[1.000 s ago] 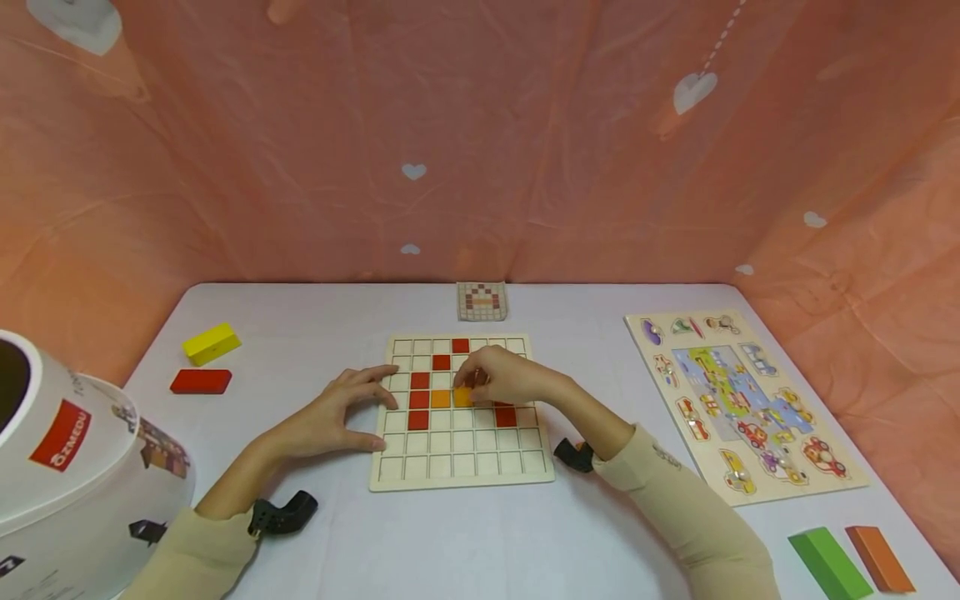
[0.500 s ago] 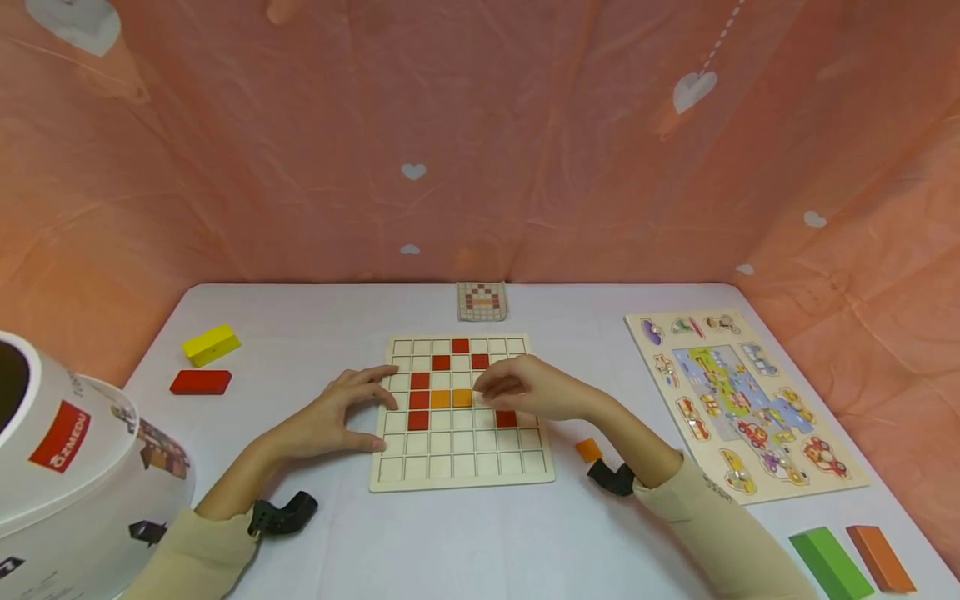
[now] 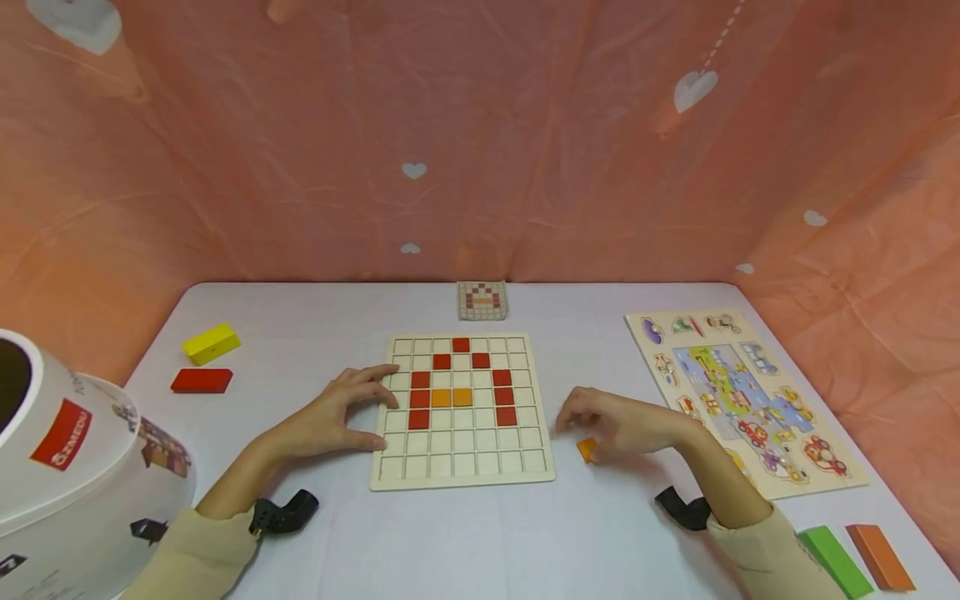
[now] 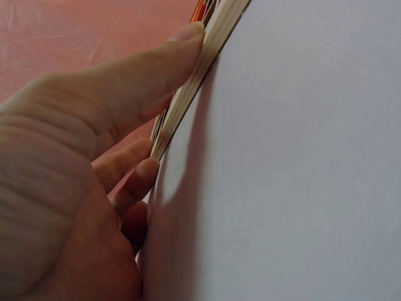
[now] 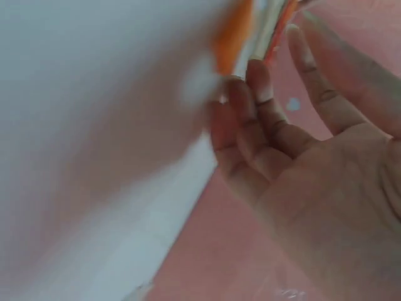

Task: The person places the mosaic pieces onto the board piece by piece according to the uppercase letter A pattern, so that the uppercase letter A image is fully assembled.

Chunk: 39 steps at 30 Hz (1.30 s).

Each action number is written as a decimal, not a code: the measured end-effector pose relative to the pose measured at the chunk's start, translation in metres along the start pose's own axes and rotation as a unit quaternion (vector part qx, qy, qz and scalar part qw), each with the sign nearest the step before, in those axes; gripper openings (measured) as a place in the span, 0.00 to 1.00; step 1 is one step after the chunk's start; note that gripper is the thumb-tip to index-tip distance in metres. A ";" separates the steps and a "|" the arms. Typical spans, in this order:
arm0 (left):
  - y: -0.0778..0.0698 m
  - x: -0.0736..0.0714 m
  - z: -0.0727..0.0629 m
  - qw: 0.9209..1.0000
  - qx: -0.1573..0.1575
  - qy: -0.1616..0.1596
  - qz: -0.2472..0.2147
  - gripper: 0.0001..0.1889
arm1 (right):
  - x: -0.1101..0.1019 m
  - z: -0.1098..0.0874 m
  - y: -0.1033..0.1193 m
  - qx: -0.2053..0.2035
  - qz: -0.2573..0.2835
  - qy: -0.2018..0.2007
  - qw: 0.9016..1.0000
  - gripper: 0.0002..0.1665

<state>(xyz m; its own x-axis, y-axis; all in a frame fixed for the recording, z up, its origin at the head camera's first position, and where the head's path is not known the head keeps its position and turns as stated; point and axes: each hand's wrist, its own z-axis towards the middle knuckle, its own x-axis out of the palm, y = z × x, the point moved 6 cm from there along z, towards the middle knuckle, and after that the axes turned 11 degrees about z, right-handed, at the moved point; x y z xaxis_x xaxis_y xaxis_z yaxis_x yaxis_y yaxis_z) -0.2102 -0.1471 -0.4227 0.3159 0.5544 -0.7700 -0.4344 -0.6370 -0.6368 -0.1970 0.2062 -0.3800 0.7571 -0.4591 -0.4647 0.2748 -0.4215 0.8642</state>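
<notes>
In the head view, a pale wooden grid board (image 3: 486, 464) lies mid-table. Red tiles (image 3: 419, 419) form an arch in its squares, with two orange tiles (image 3: 462, 397) side by side between the arch's legs. My left hand (image 3: 337, 418) rests with spread fingers against the board's left edge. The left wrist view shows the thumb (image 4: 147, 78) on that edge. To the right of the board, my right hand (image 3: 622, 423) hovers by a loose orange tile (image 3: 586, 451), which it partly covers. Its fingers are loosely bent, with nothing between them in the right wrist view.
A small pattern card (image 3: 482, 301) lies behind the board. Yellow (image 3: 212, 344) and red (image 3: 202, 381) blocks sit at the left, beside a white bucket (image 3: 82, 517). At the right are a picture puzzle board (image 3: 720, 467), a green block (image 3: 836, 560) and an orange block (image 3: 881, 557).
My right hand let go of the second orange tile in the grid, then moved right and toward me to the loose orange tile. My left hand stayed at the board's edge.
</notes>
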 end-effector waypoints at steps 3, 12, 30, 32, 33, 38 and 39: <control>0.000 0.000 0.001 1.000 0.000 0.001 -0.001 0.20 | 0.001 -0.011 -0.009 -0.010 0.012 -0.009 1.000 0.27; 0.001 0.000 0.001 1.000 0.002 -0.002 0.004 0.20 | 0.003 -0.015 -0.018 -0.011 0.015 -0.041 0.999 0.23; -0.001 0.001 0.002 1.000 -0.011 0.005 0.001 0.19 | 0.004 -0.004 -0.007 0.006 0.010 -0.056 0.998 0.15; -0.001 0.001 0.002 1.000 -0.011 0.005 0.001 0.19 | 0.002 0.006 -0.005 0.005 0.018 -0.062 0.998 0.13; -0.001 0.001 0.002 1.000 -0.010 0.005 0.001 0.19 | 0.001 0.012 -0.004 0.002 0.022 -0.067 0.997 0.11; 0.001 0.001 0.002 1.000 -0.005 0.000 0.007 0.20 | -0.005 0.052 0.010 -0.024 0.011 -0.096 0.995 0.11; 0.001 0.001 0.002 1.000 -0.004 -0.001 0.009 0.20 | -0.006 0.060 0.013 -0.027 0.009 -0.097 0.995 0.12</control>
<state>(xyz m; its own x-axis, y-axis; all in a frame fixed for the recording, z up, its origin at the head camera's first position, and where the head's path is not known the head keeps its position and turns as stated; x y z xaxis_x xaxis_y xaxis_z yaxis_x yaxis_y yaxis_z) -0.2118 -0.1466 -0.4241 0.3072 0.5440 -0.7809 -0.4331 -0.6507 -0.6237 -0.2329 0.1564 -0.3774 0.6352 -0.6100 -0.4738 0.2980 -0.3724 0.8789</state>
